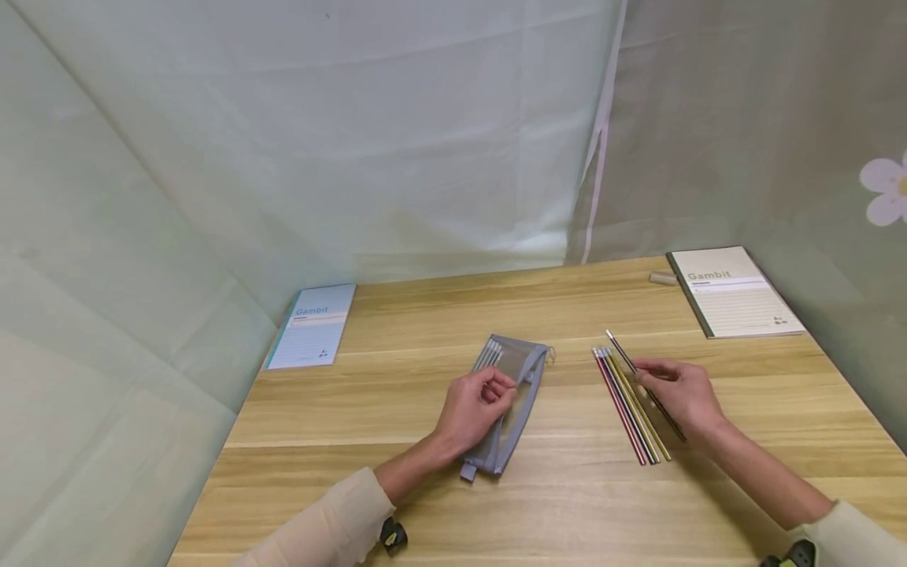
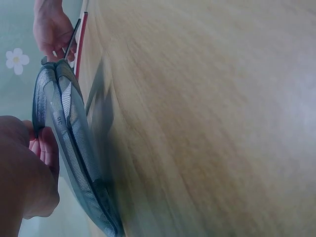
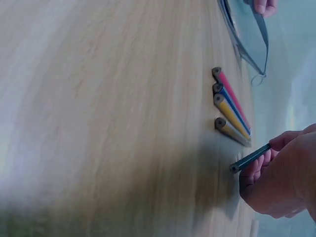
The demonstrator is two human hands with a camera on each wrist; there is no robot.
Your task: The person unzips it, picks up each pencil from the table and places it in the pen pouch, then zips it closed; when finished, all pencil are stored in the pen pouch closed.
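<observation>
A grey mesh pencil case (image 1: 520,417) lies on the table with its zip side parted. My left hand (image 1: 476,409) pinches the upper edge of its opening, which the left wrist view shows lifted. Several pencils (image 1: 489,353) show through the mesh at the case's far end. To the right, my right hand (image 1: 683,394) pinches a dark pencil (image 1: 627,358), tilted and raised a little off the table in the right wrist view. Just left of it several pencils (image 1: 631,409), red, blue and yellow among them, lie side by side; their near ends (image 3: 219,98) face the right wrist camera.
A blue-edged notebook (image 1: 312,327) lies at the table's back left. At the back right is a dark-edged notebook (image 1: 737,291), with a small greyish block (image 1: 663,278) beside it. Pale fabric walls (image 1: 425,142) enclose the back and sides of the wooden table (image 1: 340,417).
</observation>
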